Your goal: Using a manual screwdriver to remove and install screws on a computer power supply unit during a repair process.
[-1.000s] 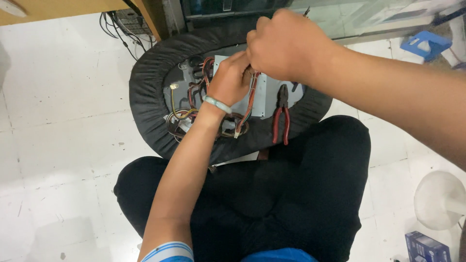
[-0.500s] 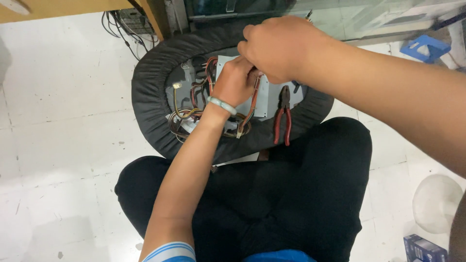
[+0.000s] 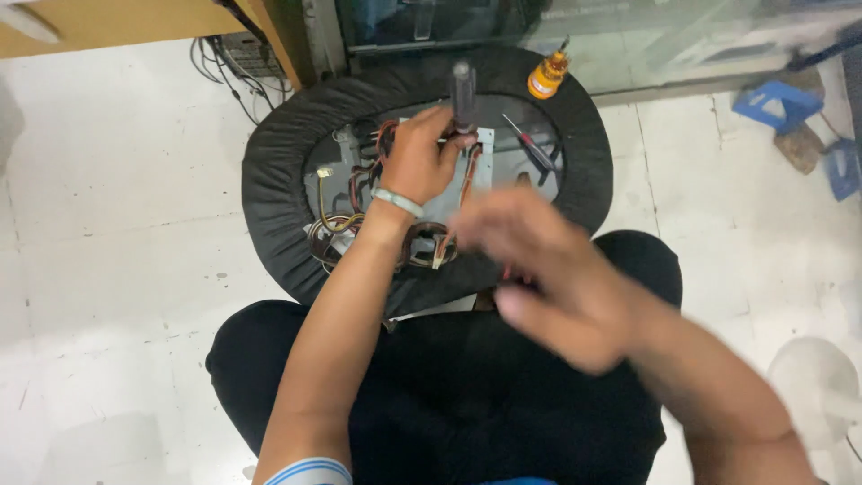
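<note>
A grey metal electronics box (image 3: 453, 193) with bundles of red, yellow and black wires (image 3: 337, 229) lies on a round black padded stool (image 3: 278, 153) in front of my knees. My left hand (image 3: 420, 162) rests on the box and grips a screwdriver with a dark handle (image 3: 462, 90), held upright with its tip down at the box. My right hand (image 3: 548, 269) is blurred, lifted off the box and close to the camera, fingers apart with nothing in them. It hides the near right part of the stool.
An orange-handled screwdriver (image 3: 548, 76) and a thin red one (image 3: 532, 145) lie on the stool's far side. A wooden desk (image 3: 99, 22) with cables (image 3: 224, 54) stands at the back left. A blue object (image 3: 772, 103) and a white fan (image 3: 813, 386) are at the right.
My right hand has let go at the top of the box and pulled back toward me. The upright screwdriver, hidden before, now shows in my left hand.
</note>
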